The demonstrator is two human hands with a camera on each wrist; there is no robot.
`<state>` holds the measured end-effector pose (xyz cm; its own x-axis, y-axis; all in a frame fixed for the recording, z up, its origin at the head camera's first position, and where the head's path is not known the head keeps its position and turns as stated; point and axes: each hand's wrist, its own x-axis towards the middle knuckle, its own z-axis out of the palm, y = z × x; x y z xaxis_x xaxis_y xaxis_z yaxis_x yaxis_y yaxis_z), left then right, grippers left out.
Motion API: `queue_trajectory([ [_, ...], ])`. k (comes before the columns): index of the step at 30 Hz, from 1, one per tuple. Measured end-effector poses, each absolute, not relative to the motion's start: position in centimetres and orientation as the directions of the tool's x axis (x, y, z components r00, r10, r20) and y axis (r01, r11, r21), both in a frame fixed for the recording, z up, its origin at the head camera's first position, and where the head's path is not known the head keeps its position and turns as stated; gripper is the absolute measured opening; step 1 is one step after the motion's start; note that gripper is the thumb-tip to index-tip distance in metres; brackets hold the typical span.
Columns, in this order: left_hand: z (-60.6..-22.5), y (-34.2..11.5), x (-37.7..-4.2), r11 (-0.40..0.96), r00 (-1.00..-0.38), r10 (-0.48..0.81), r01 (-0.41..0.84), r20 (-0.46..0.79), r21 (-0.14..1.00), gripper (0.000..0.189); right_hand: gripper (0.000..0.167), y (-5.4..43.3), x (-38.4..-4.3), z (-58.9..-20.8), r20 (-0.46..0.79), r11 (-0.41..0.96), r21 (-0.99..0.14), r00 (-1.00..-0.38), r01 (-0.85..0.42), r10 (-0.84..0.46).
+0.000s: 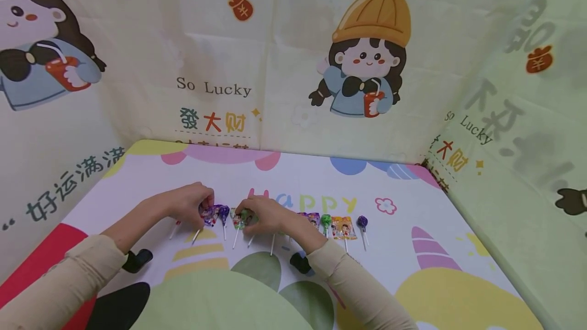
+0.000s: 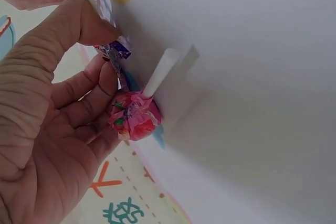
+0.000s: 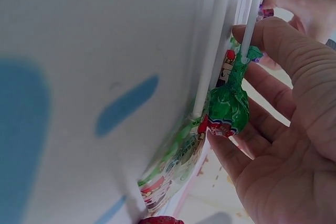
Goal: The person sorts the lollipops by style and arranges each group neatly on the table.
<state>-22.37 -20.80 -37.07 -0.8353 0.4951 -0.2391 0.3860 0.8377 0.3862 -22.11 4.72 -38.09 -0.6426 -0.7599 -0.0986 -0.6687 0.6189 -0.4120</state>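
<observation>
Lollipops in bright wrappers lie in a row on the printed tabletop. My left hand (image 1: pixel 190 205) is at the row's left end, thumb and fingers pinching a flat purple lollipop packet (image 2: pixel 113 51). Below those fingers in the left wrist view is a round pink lollipop (image 2: pixel 135 116) with a white stick. Just right of that hand lies a round purple lollipop (image 1: pixel 224 211). My right hand (image 1: pixel 266 215) curls over the row's middle, its thumb and fingers around a round green lollipop (image 3: pixel 229 106). A flat green lollipop packet (image 3: pixel 176 166) lies beside it.
Farther right lie another round green lollipop (image 1: pixel 326 220), a flat orange packet (image 1: pixel 343 227) and a round purple lollipop (image 1: pixel 362 222). The right forearm partly covers the row. Printed cloth walls (image 1: pixel 293 65) enclose the table's back and sides.
</observation>
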Motion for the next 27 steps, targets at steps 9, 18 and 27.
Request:
queue_trajectory([
  [9, -37.8, -21.3, -22.8, 0.780, -0.818, 0.542, 0.404, -0.194, 0.477, 0.033, 0.047, 4.7, -22.1, -38.4, -0.104, 0.617, -0.419, -0.640, -0.666, -0.761],
  [18, -37.9, -22.2, -23.3, 0.749, -0.808, 0.561, 0.402, -0.182, 0.526, 0.027, 0.046, 4.5, -22.4, -38.3, -0.098, 0.608, -0.398, -0.628, -0.687, -0.772],
  [27, -35.6, -21.7, -23.8, 0.809, -0.816, 0.539, 0.434, -0.209, 0.396, 0.052, 0.045, 4.4, -22.6, -38.1, -0.109, 0.617, -0.407, -0.635, -0.674, -0.765],
])
